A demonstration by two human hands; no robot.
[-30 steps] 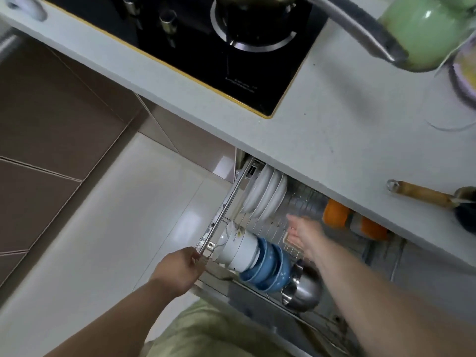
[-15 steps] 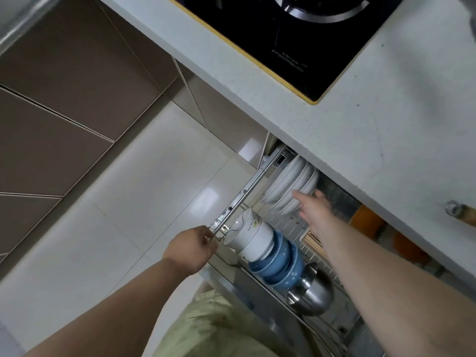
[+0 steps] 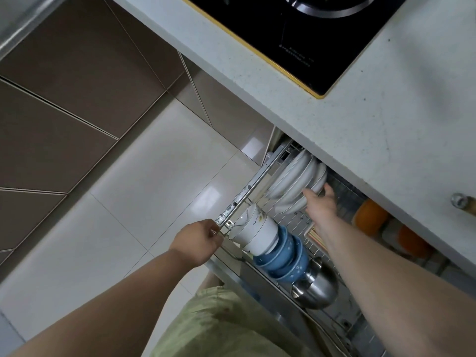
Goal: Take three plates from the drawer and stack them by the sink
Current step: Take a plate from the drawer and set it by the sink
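A row of white plates [image 3: 293, 180] stands on edge in the wire rack of the pulled-out drawer [image 3: 247, 191], partly under the countertop. My right hand [image 3: 320, 206] reaches into the drawer, its fingers spread and touching the nearest plate's rim; nothing is gripped. At the drawer's front left corner, my left hand [image 3: 198, 240] is closed on the metal rail. The sink is out of view.
Stacked white bowls [image 3: 255, 234], blue bowls [image 3: 283, 258] and a steel pot [image 3: 316, 287] lie in the drawer's front. Orange-lidded containers [image 3: 371, 217] sit further right. The grey countertop [image 3: 360, 130] with a black hob [image 3: 309, 29] overhangs the drawer. A pale tiled floor lies to the left.
My right hand has moved from the middle of the rack up to the plates and now touches them. The view has shifted down and left. My left hand stays on the rail.
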